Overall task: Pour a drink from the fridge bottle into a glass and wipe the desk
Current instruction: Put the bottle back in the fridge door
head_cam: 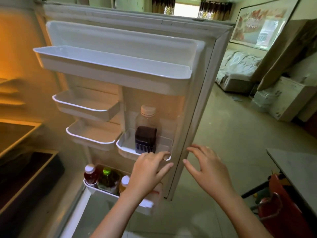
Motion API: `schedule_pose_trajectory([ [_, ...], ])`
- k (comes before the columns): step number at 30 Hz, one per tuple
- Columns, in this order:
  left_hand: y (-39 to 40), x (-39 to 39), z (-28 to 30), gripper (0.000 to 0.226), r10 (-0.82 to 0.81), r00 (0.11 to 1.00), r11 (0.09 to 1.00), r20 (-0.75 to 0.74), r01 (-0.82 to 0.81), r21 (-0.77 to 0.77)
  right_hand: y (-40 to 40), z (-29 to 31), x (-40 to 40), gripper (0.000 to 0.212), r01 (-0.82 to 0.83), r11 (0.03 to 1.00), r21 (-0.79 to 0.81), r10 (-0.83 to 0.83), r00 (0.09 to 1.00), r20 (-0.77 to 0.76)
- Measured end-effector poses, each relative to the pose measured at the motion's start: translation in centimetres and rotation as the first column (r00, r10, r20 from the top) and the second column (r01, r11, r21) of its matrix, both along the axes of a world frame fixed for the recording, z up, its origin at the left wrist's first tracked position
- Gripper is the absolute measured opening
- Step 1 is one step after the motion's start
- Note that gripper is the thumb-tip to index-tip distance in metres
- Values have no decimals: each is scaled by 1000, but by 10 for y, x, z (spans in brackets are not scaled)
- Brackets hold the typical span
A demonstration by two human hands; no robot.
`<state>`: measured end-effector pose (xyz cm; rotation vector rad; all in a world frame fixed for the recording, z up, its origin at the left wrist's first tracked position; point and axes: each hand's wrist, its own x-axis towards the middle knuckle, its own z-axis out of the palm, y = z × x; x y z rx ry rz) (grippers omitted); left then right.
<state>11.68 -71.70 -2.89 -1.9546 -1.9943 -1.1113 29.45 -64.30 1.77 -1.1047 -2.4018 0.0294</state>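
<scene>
The fridge door (193, 127) stands wide open in front of me. A clear bottle (146, 129) with a pale cap and dark drink in its lower half stands upright in a small door bin (125, 148). My left hand (149, 170) hovers just below and in front of that bin, fingers spread, holding nothing. My right hand (205, 167) is open too, beside the door's outer edge, fingertips close to it. No glass is in view.
The bottom door shelf (96, 189) holds three bottles: a red one (90, 174), a green-capped dark one (108, 179) and a white-capped one (124, 183). The upper door bins are bare. A grey table edge (295, 169) and a red chair (283, 210) stand at the right.
</scene>
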Motion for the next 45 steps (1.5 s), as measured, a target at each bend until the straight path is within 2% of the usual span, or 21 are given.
schedule_pose_trajectory([
  [3,-3,6,3,35,107,993,994,40,-107,0,7,-3,11,35,-17,1000,-6,17,1000,-23],
  [5,-9,10,5,36,190,980,981,65,-193,31,11,-5,17,38,-19,999,-41,17,998,-53],
  [9,-30,12,5,37,350,934,936,64,-352,17,18,-12,18,54,-35,990,-140,18,992,-122],
  [12,-51,10,7,37,441,888,895,131,-446,11,13,-14,8,68,-122,979,-165,100,986,-134],
  [15,-76,14,17,28,409,862,895,299,-444,54,-9,-14,-3,58,-276,953,-128,256,955,-151],
  [17,-92,22,25,45,332,857,893,393,-419,161,-27,-19,-8,51,-347,933,-98,319,920,-226],
  [18,-100,26,30,57,301,870,884,392,-409,229,-35,-23,-10,52,-369,926,-76,338,903,-264],
  [20,-114,34,42,69,269,907,867,324,-374,329,-50,-30,-16,56,-417,909,-15,394,868,-303],
  [23,-132,38,56,73,283,945,868,162,-324,376,-75,-34,-31,59,-453,884,112,464,825,-324],
  [25,-144,35,63,73,336,939,858,74,-338,388,-94,-36,-42,55,-467,871,156,490,795,-358],
  [29,-176,26,71,80,452,891,824,36,-432,367,-126,-43,-63,54,-534,825,183,558,723,-407],
  [33,-211,13,86,89,548,836,772,21,-516,370,-149,-58,-84,54,-607,741,287,671,655,-347],
  [37,-246,-4,105,90,616,785,729,-72,-533,429,-164,-85,-107,47,-719,632,290,773,615,-158],
  [40,-271,-24,112,74,699,674,688,-240,-542,483,-180,-107,-132,38,-804,532,265,838,544,-32],
  [42,-287,-39,111,62,769,537,634,-348,-566,527,-195,-115,-151,32,-847,469,249,864,499,68],
  [45,-309,-59,105,51,836,375,547,-401,-627,554,-221,-118,-178,37,-886,395,243,874,444,200],
])
